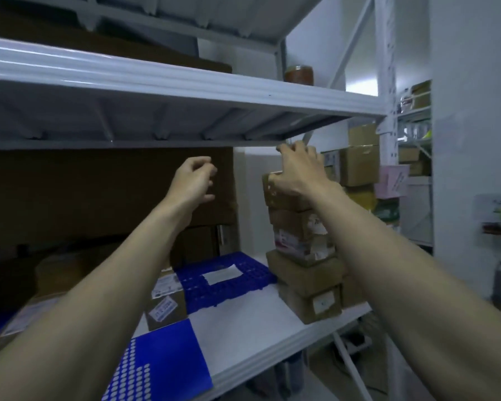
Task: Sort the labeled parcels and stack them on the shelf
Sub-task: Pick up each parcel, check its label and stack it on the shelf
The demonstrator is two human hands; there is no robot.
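Observation:
A tall stack of brown labeled parcels [301,273] stands on the white shelf board [243,337] at the right. My right hand [297,169] rests on the top parcel [275,195] of that stack, fingers curled over its far edge just under the upper shelf. My left hand [194,179] hovers in the air to the left of the stack, its fingers loosely curled and holding nothing. Another labeled parcel [165,302] sits lower on the shelf near my left forearm.
A blue plastic crate [229,282] with a white label lies on the shelf. Large dark cartons [99,192] fill the shelf's back left. The upper shelf beam [185,82] is close above the stack. More boxes [359,163] stand on racks beyond the right upright.

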